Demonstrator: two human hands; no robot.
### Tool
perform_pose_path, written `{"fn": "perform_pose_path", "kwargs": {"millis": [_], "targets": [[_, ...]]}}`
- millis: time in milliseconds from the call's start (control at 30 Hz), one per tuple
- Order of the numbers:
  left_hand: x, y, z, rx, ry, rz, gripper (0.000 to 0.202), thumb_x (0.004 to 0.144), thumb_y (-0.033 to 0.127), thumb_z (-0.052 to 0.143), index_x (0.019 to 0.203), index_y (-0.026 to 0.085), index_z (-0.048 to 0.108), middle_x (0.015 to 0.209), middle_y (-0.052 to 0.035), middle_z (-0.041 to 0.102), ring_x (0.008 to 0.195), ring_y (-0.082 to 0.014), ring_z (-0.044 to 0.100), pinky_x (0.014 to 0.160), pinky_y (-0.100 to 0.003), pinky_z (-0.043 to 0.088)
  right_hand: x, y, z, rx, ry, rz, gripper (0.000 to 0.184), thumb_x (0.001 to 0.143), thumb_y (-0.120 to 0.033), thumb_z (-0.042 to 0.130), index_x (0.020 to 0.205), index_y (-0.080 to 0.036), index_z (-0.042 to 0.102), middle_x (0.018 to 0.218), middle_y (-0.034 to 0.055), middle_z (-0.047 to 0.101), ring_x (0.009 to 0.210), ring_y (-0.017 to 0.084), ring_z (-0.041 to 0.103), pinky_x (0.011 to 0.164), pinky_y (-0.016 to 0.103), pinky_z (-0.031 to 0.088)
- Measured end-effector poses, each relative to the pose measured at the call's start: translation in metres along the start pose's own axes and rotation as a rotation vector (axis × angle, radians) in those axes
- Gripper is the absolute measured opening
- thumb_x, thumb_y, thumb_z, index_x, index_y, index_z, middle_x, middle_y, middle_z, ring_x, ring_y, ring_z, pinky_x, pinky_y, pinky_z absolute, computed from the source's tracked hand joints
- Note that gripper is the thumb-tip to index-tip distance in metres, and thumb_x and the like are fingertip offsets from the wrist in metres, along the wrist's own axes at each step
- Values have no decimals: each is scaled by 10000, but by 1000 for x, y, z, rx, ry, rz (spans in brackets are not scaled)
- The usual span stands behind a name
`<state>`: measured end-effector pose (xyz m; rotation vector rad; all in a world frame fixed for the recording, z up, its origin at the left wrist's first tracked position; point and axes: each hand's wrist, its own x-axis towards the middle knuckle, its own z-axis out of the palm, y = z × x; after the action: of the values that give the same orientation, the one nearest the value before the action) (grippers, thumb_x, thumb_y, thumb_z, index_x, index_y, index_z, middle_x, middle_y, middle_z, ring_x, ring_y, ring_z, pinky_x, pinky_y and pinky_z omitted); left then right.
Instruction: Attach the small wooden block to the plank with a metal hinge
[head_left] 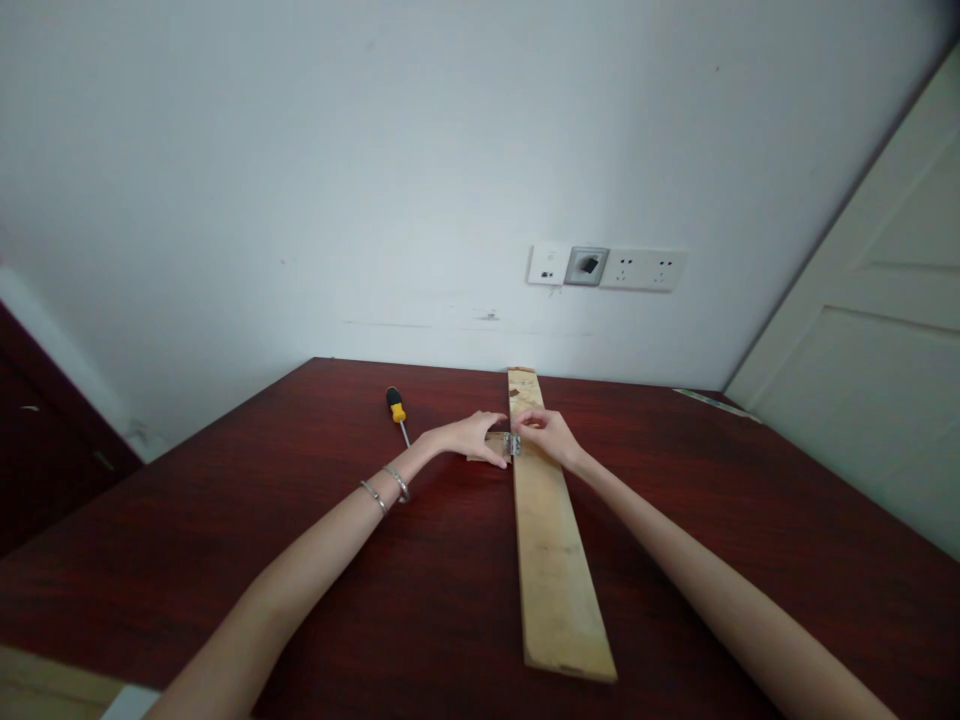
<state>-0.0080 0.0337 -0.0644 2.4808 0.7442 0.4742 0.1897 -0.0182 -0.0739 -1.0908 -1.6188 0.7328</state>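
A long pale wooden board (pixel 551 540) lies lengthwise on the dark red table (pixel 420 600). At its left edge, a small metal hinge (pixel 513 444) bridges the board and a short wooden piece (pixel 495 447). My left hand (pixel 469 436) grips this short piece, thumb on the near side and fingers on the far side. Over the board, just beside the hinge, my right hand (pixel 547 432) is closed in a pinch; whatever its fingertips hold is too small to make out. A yellow and black screwdriver (pixel 396 404) lies left of my left hand, its shaft tip hidden behind my forearm.
A white wall (pixel 420 200) rises behind the table, with a row of sockets (pixel 645 270) above its back edge. On the right stands a pale panelled door (pixel 877 330). A thin flat strip (pixel 716 404) lies near the table's back right corner.
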Motion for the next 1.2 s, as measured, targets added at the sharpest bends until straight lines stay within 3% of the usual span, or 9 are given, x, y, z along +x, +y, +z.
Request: {"fn": "perform_pose_path", "kwargs": {"millis": [200, 433, 700, 967, 1200], "targets": [[-1, 4, 5, 21, -76, 15, 1013, 513, 470, 815, 1355, 110, 383, 1313, -198, 473, 1192, -340, 452, 970, -389, 357, -6, 2, -1, -79, 5, 11, 178, 672, -347, 657, 691, -175, 700, 735, 39, 717, 681, 186, 641, 708, 320, 502], [-3, 0, 7, -10, -46, 15, 926, 545, 392, 810, 1338, 137, 404, 1206, -146, 550, 1112, -300, 513, 915, -348, 384, -17, 5, 0, -129, 21, -1, 152, 704, -322, 629, 707, -196, 714, 763, 37, 709, 729, 193, 632, 734, 332, 487], [-3, 1, 8, -26, -19, 13, 891, 558, 364, 801, 1331, 139, 420, 1181, -137, 572, 1096, -296, 521, 907, -340, 384, -10, 13, 4, -218, 89, -45, 139, 657, -331, 694, 710, -209, 734, 963, 83, 615, 913, 219, 561, 716, 321, 442], [-3, 2, 6, 59, -56, 5, 887, 584, 380, 780, 1347, 136, 399, 1229, -155, 553, 1113, -297, 509, 913, -339, 379, -11, 15, 8, -269, 11, -82, 71, 673, -278, 698, 699, -224, 737, 967, 65, 573, 990, 223, 516, 940, 402, 377], [-4, 7, 3, 68, -65, -6, 891, 595, 365, 779, 1360, 141, 382, 1241, -160, 548, 1135, -310, 492, 929, -359, 373, -12, 14, 9, -283, 3, -76, 67, 676, -271, 714, 718, -226, 741, 988, 71, 561, 1015, 233, 501, 974, 419, 353]]}}
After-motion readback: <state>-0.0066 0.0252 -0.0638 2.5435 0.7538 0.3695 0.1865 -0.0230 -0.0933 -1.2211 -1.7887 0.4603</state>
